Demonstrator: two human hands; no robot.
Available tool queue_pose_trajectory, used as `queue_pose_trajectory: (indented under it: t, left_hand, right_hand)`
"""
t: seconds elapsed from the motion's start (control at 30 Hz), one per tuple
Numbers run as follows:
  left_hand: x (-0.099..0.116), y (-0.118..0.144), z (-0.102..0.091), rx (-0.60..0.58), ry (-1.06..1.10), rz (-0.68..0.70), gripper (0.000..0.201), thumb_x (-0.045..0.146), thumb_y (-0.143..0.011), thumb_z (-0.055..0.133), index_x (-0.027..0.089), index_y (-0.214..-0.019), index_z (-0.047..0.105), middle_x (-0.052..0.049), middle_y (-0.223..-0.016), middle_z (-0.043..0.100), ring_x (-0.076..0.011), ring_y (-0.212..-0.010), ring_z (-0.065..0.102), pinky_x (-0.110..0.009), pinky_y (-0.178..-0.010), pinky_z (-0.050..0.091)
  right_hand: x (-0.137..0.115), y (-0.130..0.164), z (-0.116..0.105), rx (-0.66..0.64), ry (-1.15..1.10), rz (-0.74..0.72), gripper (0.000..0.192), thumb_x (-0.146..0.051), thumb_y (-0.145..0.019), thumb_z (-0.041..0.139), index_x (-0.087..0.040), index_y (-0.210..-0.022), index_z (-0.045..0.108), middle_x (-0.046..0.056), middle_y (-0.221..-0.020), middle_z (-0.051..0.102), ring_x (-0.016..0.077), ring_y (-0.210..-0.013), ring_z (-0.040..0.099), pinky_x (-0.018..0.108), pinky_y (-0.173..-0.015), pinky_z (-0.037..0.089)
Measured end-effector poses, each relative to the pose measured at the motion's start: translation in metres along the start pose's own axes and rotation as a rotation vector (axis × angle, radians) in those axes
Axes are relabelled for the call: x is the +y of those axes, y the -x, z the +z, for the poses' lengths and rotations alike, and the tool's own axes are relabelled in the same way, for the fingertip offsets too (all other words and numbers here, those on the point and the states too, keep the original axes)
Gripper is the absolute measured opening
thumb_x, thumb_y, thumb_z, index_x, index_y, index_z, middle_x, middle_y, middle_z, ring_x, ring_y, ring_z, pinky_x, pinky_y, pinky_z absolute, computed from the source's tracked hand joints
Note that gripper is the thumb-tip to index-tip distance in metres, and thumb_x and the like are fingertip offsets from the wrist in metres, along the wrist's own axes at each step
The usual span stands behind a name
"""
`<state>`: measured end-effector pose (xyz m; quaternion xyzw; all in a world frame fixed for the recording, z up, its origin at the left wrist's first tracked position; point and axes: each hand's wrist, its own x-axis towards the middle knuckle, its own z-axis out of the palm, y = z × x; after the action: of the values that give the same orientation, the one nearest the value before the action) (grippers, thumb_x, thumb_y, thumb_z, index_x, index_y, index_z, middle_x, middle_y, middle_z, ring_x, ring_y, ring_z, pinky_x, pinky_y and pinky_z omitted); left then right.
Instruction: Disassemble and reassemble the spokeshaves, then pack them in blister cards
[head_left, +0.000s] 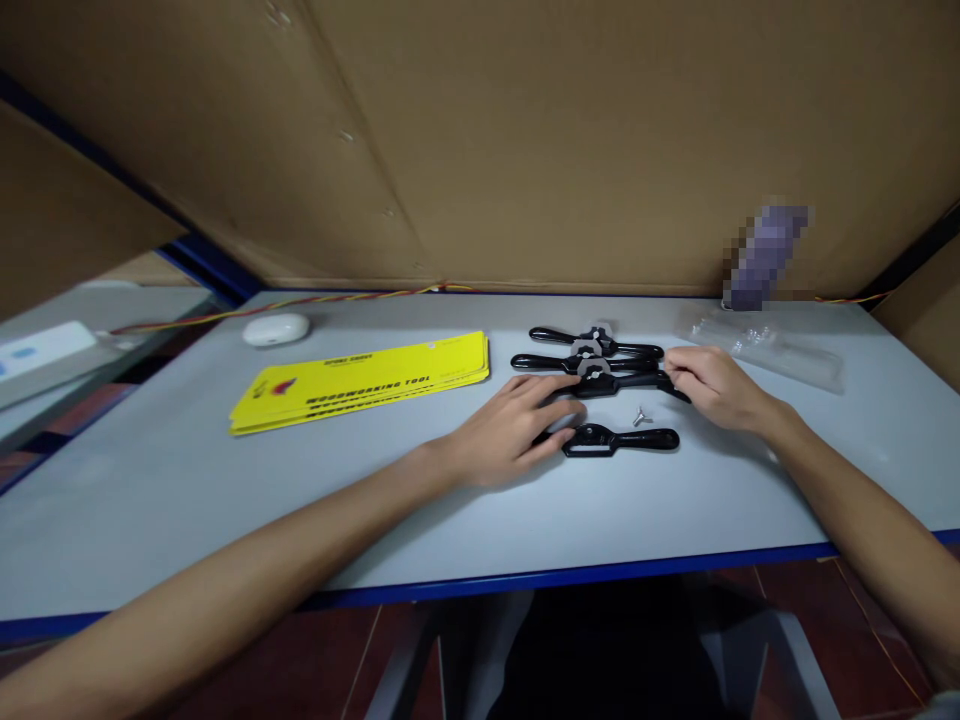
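Several black spokeshaves lie one below another on the table. Three of them, the far spokeshave [637, 349], the second spokeshave [540, 363] and the third spokeshave [634, 381], carry grey metal pieces at their middles. The nearest spokeshave [645, 439] shows a bare slotted body. My left hand [510, 428] is open, its fingers spread across the left handles of the third and nearest spokeshaves. My right hand [716, 387] is closed at the right handle end of the third spokeshave; its fingertips are partly hidden. Small silver screws [641, 416] lie between the two nearer spokeshaves.
Yellow printed cards [360, 385] are stacked to the left. Behind them lies a white rounded case [276, 329]. Clear plastic bags [780, 350] lie at the back right, near a blurred purple object [769, 257]. A cardboard wall [585, 150] closes off the back.
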<state>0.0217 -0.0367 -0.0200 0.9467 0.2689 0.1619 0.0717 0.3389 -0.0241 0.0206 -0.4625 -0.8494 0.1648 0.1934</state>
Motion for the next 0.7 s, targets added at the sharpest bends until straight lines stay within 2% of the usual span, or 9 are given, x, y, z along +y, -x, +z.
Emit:
queue_pose_trajectory:
  t: [0.13, 0.23, 0.43, 0.53, 0.7]
  left_hand:
    - [0.001, 0.000, 0.000, -0.017, -0.034, 0.006, 0.040, 0.037, -0.109, 0.038, 0.018, -0.130, 0.066, -0.020, -0.149, 0.057, -0.0370, -0.138, 0.055, -0.060, -0.110, 0.048]
    - [0.000, 0.001, 0.000, -0.018, -0.069, 0.026, 0.040, 0.038, -0.110, 0.037, 0.017, -0.130, 0.065, -0.021, -0.148, 0.056, -0.0369, -0.137, 0.056, -0.059, -0.108, 0.050]
    - [-0.001, 0.002, 0.001, -0.018, -0.089, 0.034, 0.040, 0.038, -0.110, 0.036, 0.018, -0.131, 0.064, -0.022, -0.148, 0.056, -0.0358, -0.135, 0.058, -0.058, -0.107, 0.051]
    - [-0.001, 0.002, 0.002, -0.017, -0.085, 0.029, 0.040, 0.039, -0.110, 0.036, 0.019, -0.130, 0.064, -0.021, -0.148, 0.056, -0.0352, -0.135, 0.057, -0.057, -0.106, 0.051]
    - [-0.001, 0.001, 0.002, -0.012, -0.078, 0.028, 0.039, 0.039, -0.110, 0.037, 0.019, -0.130, 0.064, -0.021, -0.148, 0.056, -0.0356, -0.135, 0.057, -0.058, -0.107, 0.051]
  right_hand:
    - [-0.004, 0.001, 0.006, -0.092, 0.023, -0.065, 0.021, -0.022, -0.090, 0.042, -0.026, -0.070, 0.036, 0.000, -0.066, 0.048, 0.0186, -0.065, 0.042, 0.035, -0.065, 0.028]
    - [-0.001, 0.001, 0.008, -0.115, 0.099, -0.059, 0.022, -0.022, -0.093, 0.043, -0.025, -0.072, 0.038, 0.001, -0.069, 0.053, 0.0193, -0.067, 0.044, 0.035, -0.066, 0.029]
    - [0.008, 0.002, 0.003, 0.028, 0.323, 0.017, 0.016, -0.021, -0.094, 0.044, -0.023, -0.083, 0.056, 0.006, -0.085, 0.067, 0.0216, -0.073, 0.053, 0.036, -0.065, 0.032]
    - [0.009, 0.002, 0.002, 0.058, 0.297, 0.013, 0.020, -0.023, -0.096, 0.043, -0.023, -0.092, 0.062, 0.008, -0.090, 0.069, 0.0237, -0.080, 0.059, 0.037, -0.069, 0.037]
    - [0.005, 0.002, 0.009, 0.045, 0.216, -0.098, 0.025, -0.026, -0.099, 0.044, -0.021, -0.101, 0.068, 0.012, -0.100, 0.071, 0.0271, -0.090, 0.063, 0.041, -0.081, 0.045]
